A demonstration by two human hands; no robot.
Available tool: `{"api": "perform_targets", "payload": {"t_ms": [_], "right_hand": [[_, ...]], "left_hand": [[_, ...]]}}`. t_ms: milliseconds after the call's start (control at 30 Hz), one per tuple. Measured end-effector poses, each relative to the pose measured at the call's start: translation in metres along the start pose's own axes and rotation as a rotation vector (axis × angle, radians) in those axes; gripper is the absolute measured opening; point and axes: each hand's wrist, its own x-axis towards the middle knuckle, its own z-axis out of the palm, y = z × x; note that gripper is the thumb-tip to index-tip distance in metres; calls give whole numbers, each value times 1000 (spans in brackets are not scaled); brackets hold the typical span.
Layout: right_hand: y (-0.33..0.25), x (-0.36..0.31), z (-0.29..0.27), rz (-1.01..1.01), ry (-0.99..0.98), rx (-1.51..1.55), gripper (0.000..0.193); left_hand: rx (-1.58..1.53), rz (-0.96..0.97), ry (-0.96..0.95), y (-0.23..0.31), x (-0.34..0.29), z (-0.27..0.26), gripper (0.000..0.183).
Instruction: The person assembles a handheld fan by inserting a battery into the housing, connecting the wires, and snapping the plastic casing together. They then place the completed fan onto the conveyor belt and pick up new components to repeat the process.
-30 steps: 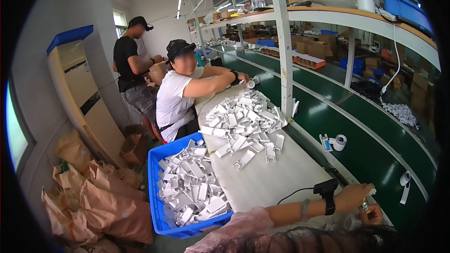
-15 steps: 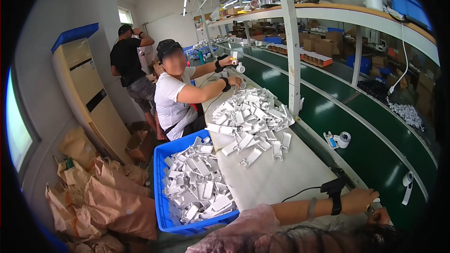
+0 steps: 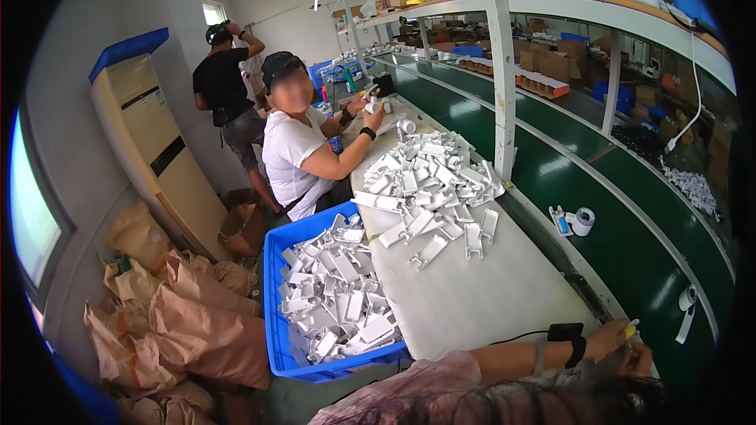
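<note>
White parts (image 3: 433, 177); blue crate (image 3: 339, 370)

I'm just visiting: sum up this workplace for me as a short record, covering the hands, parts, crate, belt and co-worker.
Left hand: at the table's edge, a small yellowish piece by its fingertips
Right hand: close beside the left; grip unclear
Parts: white pieces heaped on the pale table
Crate: blue crate full of similar pieces, beside the table
Belt: green belt running alongside the table
Co-worker: seated person in white, hands raised around a whitish item
</note>
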Motion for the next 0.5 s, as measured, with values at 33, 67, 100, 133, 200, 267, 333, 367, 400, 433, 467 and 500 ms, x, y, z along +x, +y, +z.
{"api": "perform_targets", "payload": {"t_ms": [33, 67, 100, 133, 200, 267, 333, 367, 400, 433, 467, 500], "right_hand": [[2, 1, 4, -42, 32, -3, 19], [4, 3, 7, -84, 66, -6, 17], [6, 4, 9, -128, 97, -12, 16], [7, 4, 8, -172, 127, -22, 16], [8, 4, 8, -259, 196, -40, 16], [-7, 5, 13, -304, 246, -43, 17], [-46, 18, 14, -335, 243, -53, 16], [-42, 13, 14, -325, 250, -58, 15], [-39, 9, 15, -316, 256, -64, 15], [-43, 7, 11, -317, 247, -76, 15], [-47, 4, 8, -319, 239, -88, 14], [-50, 4, 7, -324, 233, -95, 14]], "left_hand": [[2, -4, 7, 0, 0, -1, 20], [31, -6, -10, 0, 0, 0, 20], [55, -6, -24, -3, 1, 1, 20], [50, -6, -19, -15, 7, 2, 20], [83, 115, -57, -46, 27, 2, 23], [158, 187, -40, -67, 37, 3, 25], [231, 278, -16, -63, 38, -3, 27], [171, 311, 7, -69, 38, 2, 24], [109, 343, 31, -73, 39, 5, 22], [105, 343, 26, -74, 39, 7, 22], [97, 318, -12, -75, 39, 6, 26], [95, 294, -47, -78, 41, 4, 29]]}}
